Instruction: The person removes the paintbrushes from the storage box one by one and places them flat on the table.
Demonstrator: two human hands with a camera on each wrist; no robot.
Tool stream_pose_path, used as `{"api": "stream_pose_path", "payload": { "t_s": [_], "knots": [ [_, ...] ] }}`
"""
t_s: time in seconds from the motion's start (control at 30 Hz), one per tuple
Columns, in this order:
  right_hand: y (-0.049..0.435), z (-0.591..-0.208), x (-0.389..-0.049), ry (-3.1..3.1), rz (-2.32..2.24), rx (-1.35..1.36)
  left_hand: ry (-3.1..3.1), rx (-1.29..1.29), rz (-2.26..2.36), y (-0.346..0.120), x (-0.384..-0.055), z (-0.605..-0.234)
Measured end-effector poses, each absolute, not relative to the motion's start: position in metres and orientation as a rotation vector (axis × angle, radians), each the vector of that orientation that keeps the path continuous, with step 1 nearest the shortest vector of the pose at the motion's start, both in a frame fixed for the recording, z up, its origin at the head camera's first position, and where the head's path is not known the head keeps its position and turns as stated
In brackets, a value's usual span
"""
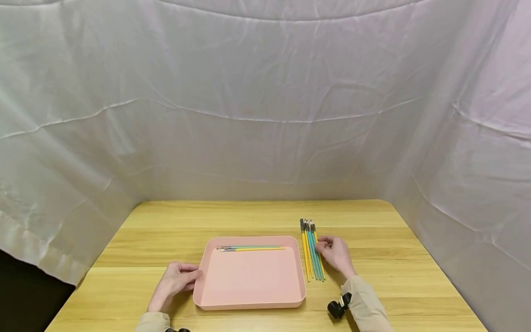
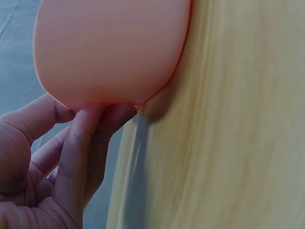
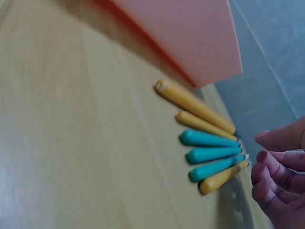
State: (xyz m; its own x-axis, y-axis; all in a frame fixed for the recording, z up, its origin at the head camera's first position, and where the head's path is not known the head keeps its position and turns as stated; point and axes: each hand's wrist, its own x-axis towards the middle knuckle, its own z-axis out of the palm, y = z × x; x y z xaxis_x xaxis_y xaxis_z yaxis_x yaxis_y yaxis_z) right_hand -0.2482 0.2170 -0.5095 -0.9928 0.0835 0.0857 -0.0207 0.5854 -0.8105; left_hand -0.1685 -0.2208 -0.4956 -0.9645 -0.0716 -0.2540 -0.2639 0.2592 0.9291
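My left hand (image 1: 176, 282) grips the left edge of a pink tray (image 1: 249, 306), its fingertips right at the wall in the left wrist view. In the tray, near its far wall, lie a teal paintbrush (image 1: 257, 246) and a yellow paintbrush (image 1: 259, 249), bristles to the left. Right of the tray, several yellow and teal paintbrushes (image 1: 310, 253) lie side by side, dark ferrules away from me. My right hand (image 1: 335, 253) is at the rightmost yellow brush (image 3: 224, 177), thumb and fingers bent with a small gap between them and nothing visible held.
The wooden table (image 1: 373, 230) has rounded far corners. Pale grey cloth (image 1: 265, 138) hangs behind it and along both sides. A small black device (image 1: 338, 308) is strapped at the right wrist, over a beige sleeve (image 1: 367, 306).
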Motion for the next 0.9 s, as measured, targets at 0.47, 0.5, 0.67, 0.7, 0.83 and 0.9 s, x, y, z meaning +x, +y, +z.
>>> {"api": "stream_pose_path", "payload": {
  "t_s": [0.47,0.5,0.67,0.7,0.83,0.9],
  "knots": [
    [0.187,-0.483,-0.245,-2.574,1.462,0.331,2.348,-0.290,1.800,-0.222,-0.168,-0.495],
    [0.184,-0.481,-0.245,-2.580,1.459,0.371,2.348,-0.290,1.800,-0.222,-0.168,-0.495],
    [0.172,-0.472,-0.245,-2.630,1.430,0.577,2.348,-0.276,1.798,-0.221,-0.166,-0.494],
    [0.169,-0.470,-0.245,-2.640,1.427,0.618,2.348,-0.279,1.800,-0.221,-0.166,-0.494],
    [0.159,-0.462,-0.249,-2.687,1.391,0.772,2.351,-0.295,1.807,-0.221,-0.168,-0.495],
    [0.153,-0.459,-0.252,-2.709,1.348,0.839,2.351,-0.293,1.807,-0.221,-0.169,-0.496]
  ]
}}
